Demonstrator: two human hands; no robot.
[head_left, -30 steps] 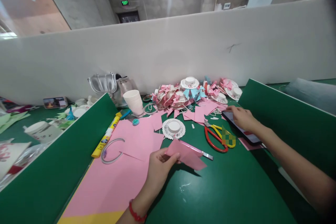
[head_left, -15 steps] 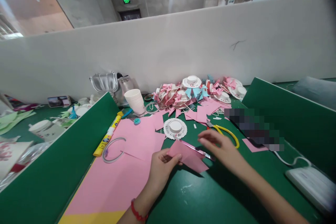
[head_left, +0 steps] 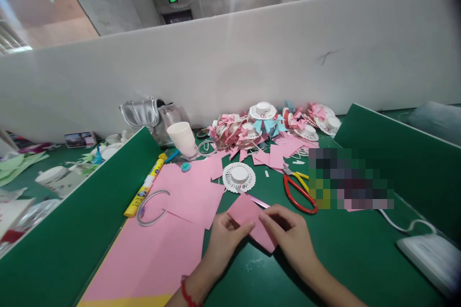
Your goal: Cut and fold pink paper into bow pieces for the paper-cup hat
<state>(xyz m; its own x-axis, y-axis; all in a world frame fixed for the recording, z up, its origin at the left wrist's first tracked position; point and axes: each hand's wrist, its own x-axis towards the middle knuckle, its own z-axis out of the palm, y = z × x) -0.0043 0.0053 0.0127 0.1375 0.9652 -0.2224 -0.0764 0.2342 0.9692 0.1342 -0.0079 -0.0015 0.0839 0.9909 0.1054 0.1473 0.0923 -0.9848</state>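
Note:
A small piece of pink paper point(head_left: 248, 216) is held between both hands above the green tabletop. My left hand point(head_left: 228, 232) pinches its left side, thumb on top. On its right side my right hand point(head_left: 291, 235) grips it, also with the thumb over the paper. Behind the paper lies a slim pink craft knife point(head_left: 256, 200), partly hidden by the sheet and my right fingers. Just beyond stands a white hat-shaped paper piece point(head_left: 239, 176) with a slit, scalloped brim. Scissors with red and yellow handles point(head_left: 300, 196) rest to the right of my right hand.
Large pink paper sheets point(head_left: 173, 254) cover the left side, with a yellow glue tube point(head_left: 146, 187) and a grey ring point(head_left: 140, 216). Stacked paper cups point(head_left: 183, 139) and a pile of paper hats point(head_left: 248, 129) stand at the back. Green dividers point(head_left: 93, 201) flank the desk.
My right hand has come left and down from beside the knife and scissors and now grips the pink paper. The paper has turned slightly; my left hand keeps its hold.

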